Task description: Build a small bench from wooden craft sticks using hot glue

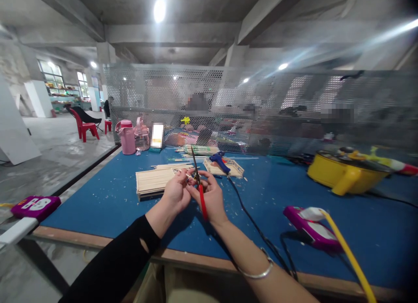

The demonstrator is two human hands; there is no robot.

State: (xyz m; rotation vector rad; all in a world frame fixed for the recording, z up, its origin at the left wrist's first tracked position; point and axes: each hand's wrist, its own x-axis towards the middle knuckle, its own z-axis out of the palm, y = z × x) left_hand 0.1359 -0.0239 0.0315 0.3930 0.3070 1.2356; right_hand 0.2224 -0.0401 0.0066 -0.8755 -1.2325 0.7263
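My right hand (pixel 212 200) is closed around a pair of scissors (pixel 203 203) with red handles, its dark blades pointing up and away from me. Against it, my left hand (pixel 178 192) pinches a small pale stick piece (pixel 188 176), mostly hidden by the fingers. Just left of my hands lies a flat box-like piece made of wooden sticks (pixel 152 181). Beyond my right hand, a blue glue gun (pixel 220 162) rests on a shallow stick-built tray (pixel 237 170). Its black cord trails towards me.
On the blue table (pixel 104 207), loose sticks (pixel 199 150) lie at the back. A pink jug (pixel 127 137), a clear bottle (pixel 141 137) and a phone (pixel 157 135) stand back left. A yellow pot (pixel 346 172) and a purple power strip (pixel 311 229) are right. A perforated screen (pixel 156 89) borders the back.
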